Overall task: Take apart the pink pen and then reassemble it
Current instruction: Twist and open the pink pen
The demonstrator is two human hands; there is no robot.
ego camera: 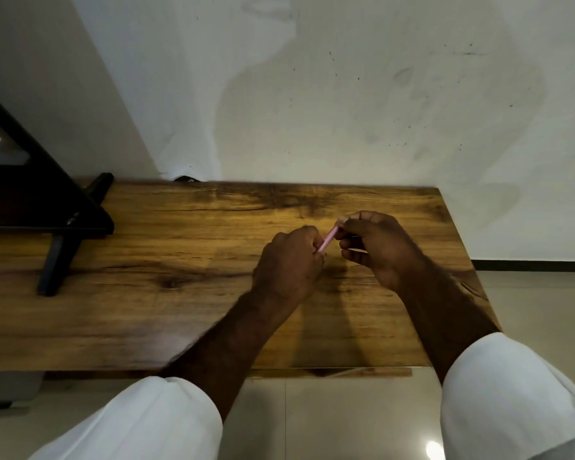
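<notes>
The pink pen [328, 239] is held slanted above the wooden table [180, 260], between both hands. My left hand [289, 263] is closed in a fist around the pen's lower end, which is hidden inside the fingers. My right hand [372, 247] pinches the pen's upper end between thumb and fingertips. Only a short pink stretch shows between the two hands. Whether the pen is whole or partly apart cannot be told.
A black stand with angled legs [63, 227] sits on the table's left side, under a dark framed object. The white wall rises right behind the table's far edge. The table's right edge [462, 260] is close to my right hand; tiled floor lies beyond.
</notes>
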